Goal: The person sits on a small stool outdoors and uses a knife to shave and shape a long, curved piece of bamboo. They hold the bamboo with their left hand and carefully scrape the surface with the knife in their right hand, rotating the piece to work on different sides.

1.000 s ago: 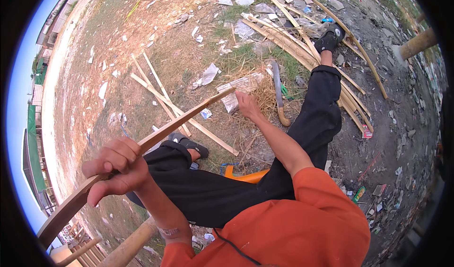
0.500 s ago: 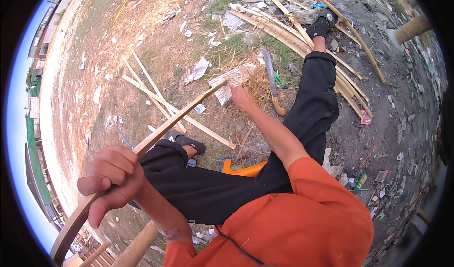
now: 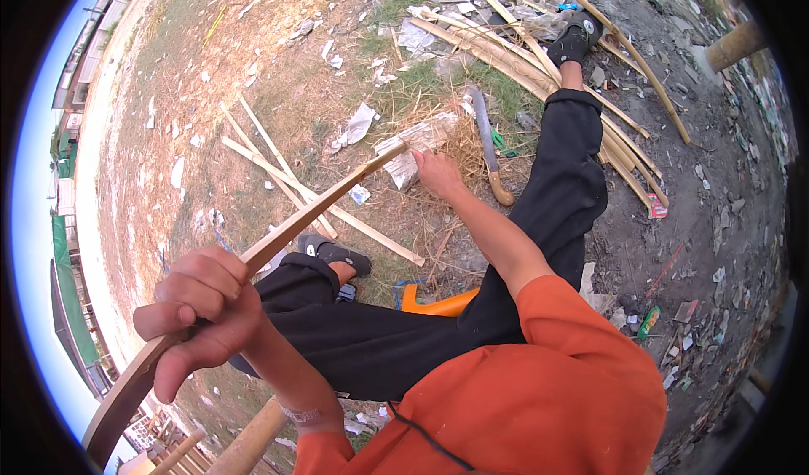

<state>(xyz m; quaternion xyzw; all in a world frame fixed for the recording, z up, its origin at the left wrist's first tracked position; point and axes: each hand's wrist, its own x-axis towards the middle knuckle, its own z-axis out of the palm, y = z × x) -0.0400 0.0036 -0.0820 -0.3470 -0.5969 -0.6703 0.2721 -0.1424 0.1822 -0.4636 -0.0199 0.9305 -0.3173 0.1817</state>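
Observation:
A long, tan bamboo strip runs from the lower left edge up to the middle of the view. My left hand is closed around its nearer part, the thumb lying below. At the strip's far end is my right hand, its fingers curled and the fingertips right beside the tip. Whatever they pinch is hidden. Under that end lies a pale, weathered wood block on the ground, with dry straw-like shavings next to it. A machete with a wooden handle rests just right of the shavings.
Several split bamboo strips are heaped by my outstretched foot. Crossed strips lie left of centre. A long curved stick is at the upper right, an orange plastic piece by my legs, and a thick pole at lower left. Litter covers the ground.
The scene has shifted slightly in the view. My left hand keeps its grip on the bamboo strip, and the right hand stays by the far end, moved only a little.

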